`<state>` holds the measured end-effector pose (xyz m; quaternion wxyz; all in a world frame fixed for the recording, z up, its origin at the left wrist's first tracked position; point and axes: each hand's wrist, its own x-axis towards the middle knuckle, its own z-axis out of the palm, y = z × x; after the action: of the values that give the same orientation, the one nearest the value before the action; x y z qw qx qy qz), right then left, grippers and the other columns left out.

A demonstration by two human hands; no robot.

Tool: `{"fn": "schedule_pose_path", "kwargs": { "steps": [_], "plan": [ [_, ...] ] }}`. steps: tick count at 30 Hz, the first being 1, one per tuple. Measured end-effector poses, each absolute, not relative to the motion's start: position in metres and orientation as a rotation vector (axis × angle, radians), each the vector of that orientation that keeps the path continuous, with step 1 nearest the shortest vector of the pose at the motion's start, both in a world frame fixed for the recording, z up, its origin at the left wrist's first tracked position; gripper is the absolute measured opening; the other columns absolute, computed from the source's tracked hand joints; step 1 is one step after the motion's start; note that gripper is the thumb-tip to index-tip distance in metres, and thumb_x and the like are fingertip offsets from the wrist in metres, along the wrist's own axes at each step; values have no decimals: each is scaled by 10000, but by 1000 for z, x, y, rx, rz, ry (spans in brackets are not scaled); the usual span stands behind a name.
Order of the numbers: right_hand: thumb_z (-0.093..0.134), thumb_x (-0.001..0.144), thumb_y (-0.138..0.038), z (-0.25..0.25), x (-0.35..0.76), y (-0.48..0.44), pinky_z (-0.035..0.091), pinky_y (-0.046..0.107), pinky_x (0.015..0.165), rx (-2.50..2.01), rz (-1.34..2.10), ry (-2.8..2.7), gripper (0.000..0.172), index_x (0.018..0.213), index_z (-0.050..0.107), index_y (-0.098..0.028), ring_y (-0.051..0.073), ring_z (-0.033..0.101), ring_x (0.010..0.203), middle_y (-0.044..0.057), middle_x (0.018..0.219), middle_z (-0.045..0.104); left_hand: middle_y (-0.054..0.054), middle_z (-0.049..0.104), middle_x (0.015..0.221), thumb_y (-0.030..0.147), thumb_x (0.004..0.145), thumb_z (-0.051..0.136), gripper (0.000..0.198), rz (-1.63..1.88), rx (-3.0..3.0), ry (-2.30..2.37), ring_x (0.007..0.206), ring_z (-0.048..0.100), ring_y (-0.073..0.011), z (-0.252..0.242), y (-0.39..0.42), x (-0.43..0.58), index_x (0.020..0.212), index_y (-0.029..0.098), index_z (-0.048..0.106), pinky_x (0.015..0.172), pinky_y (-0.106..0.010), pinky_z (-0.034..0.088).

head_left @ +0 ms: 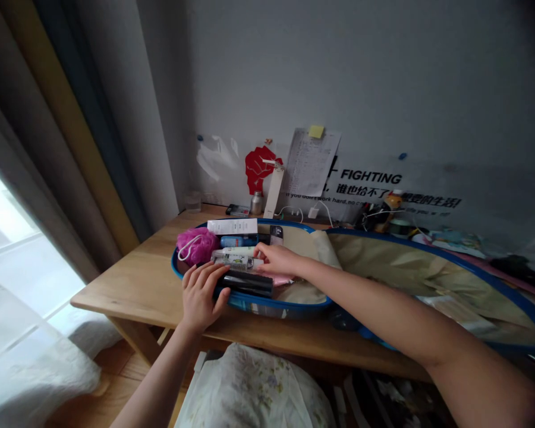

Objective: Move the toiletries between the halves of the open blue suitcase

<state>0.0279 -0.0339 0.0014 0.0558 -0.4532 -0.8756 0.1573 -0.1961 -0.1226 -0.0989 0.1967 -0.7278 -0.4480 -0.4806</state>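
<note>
Against a grey wall [365, 71] with lettering, a wooden desk [134, 273] bears an open blue-rimmed case [294, 306], its contents gathered in your left-hand half. Your right hand [277, 260] reaches in with thumb and fingers drawn narrow at the right end of a clear bottle [234, 260]; you cannot tell from here whether they grip it. The bottle lies lengthwise, left of those fingertips. Your left hand [204, 294] is spread wide over the near-left rim, fingertips by the bottle's left end, thumb at a black container [247, 283]. A magenta bath puff [198, 245] sits beyond that hand.
</note>
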Motion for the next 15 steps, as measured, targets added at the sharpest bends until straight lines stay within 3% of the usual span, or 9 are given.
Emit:
{"fn": "schedule_pose_path", "kwargs": {
  "steps": [4,7,12,15],
  "plan": [
    [726,810,-231,-1,26,-32,436,223,724,-1338,472,-2638,225,1017,646,-198,133,639,840,18,960,706,-88,728,1187,413,972,444,384,-1332,-2040,-1276,1159,628,-276,-100,-122,-196,1237,238,660,1082,-438,351],
    [734,808,-264,-3,27,-30,455,248,780,-1345,434,-2599,228,1011,659,-194,146,634,888,44,1018,683,-86,728,1191,413,968,445,381,-1335,-2031,-1282,1166,625,-276,-101,-122,-197,1235,244,658,1080,-439,352],
    [785,765,-383,-9,30,-28,480,325,904,-1443,360,-2508,600,1282,576,-160,227,628,1091,154,1273,601,-85,722,1208,408,967,459,374,-1356,-2048,-1274,1174,621,-279,-102,-122,-197,1239,244,656,1071,-444,354],
    [797,753,-369,-12,30,-30,484,325,929,-1426,387,-2541,705,1376,524,-182,235,638,1119,138,1273,634,-82,724,1197,411,970,455,373,-1351,-2041,-1276,1160,626,-276,-102,-122,-197,1238,247,656,1066,-440,358]
  ]
}}
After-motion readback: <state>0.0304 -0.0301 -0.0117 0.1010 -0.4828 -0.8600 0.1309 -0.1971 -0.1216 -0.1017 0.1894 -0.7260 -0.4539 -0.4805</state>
